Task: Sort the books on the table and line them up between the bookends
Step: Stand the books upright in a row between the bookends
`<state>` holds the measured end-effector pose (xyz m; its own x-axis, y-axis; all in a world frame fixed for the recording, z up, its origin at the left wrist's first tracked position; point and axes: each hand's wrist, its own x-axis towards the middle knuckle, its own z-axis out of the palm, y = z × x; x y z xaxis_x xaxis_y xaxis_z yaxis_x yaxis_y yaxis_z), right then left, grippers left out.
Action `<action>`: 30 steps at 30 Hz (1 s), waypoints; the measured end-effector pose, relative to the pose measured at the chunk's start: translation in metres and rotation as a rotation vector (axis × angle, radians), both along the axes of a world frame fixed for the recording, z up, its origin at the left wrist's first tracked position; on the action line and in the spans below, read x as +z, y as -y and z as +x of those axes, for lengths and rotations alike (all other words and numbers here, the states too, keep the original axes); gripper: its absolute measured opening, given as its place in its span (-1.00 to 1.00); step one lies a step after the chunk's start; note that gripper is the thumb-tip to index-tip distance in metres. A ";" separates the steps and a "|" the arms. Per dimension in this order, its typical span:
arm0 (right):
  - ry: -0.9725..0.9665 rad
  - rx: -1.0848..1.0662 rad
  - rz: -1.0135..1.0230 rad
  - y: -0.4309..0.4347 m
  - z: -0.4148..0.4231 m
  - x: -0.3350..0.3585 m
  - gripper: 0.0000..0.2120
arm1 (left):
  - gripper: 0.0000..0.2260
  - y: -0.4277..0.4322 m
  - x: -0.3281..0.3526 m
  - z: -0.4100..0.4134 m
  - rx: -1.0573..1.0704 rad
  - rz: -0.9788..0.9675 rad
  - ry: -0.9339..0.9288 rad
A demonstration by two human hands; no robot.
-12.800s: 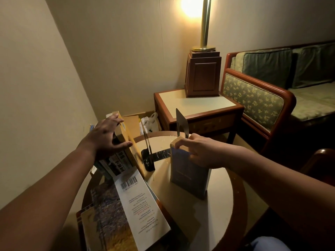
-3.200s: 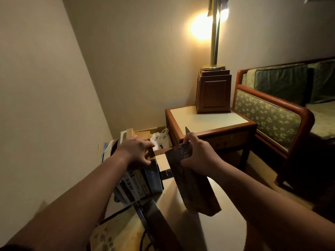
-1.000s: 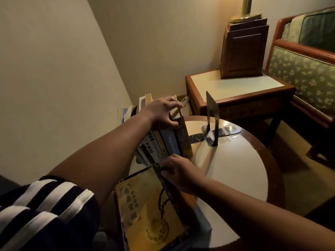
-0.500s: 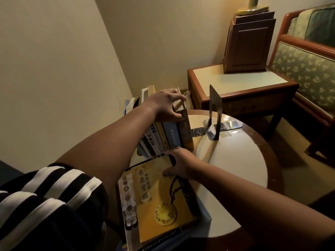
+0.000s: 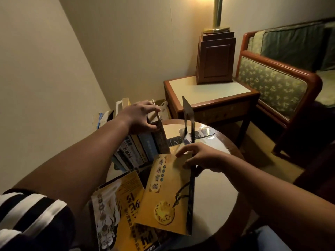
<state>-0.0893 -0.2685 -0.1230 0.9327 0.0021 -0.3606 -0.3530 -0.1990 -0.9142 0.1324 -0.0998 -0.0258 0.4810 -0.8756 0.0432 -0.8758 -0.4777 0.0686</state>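
Note:
A row of upright books [image 5: 143, 151] leans at the left of the round table [image 5: 215, 194]. My left hand [image 5: 140, 117] rests on top of the row and grips its rightmost, dark brown book. My right hand [image 5: 199, 156] holds the top edge of a yellow book [image 5: 166, 196] with a gold emblem, lifted and tilted above the table. A black metal bookend [image 5: 188, 120] stands upright at the table's far side, apart from the row. Another yellow book [image 5: 125, 200] lies flat beneath the lifted one. The second bookend is hidden.
A wooden side table [image 5: 208, 91] with a lamp base [image 5: 215, 57] stands behind the round table. A wooden-framed sofa [image 5: 282, 77] fills the right. Boxes and a white bag sit on the floor by the wall [image 5: 54, 69] at left.
My right hand has raised the yellow book off the flat pile and tilted it up toward the row. My left hand keeps holding the row of books.

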 end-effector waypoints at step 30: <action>0.581 -0.518 -0.773 -0.009 0.085 0.035 -0.61 | -0.26 0.004 -0.003 0.007 -0.002 0.038 -0.006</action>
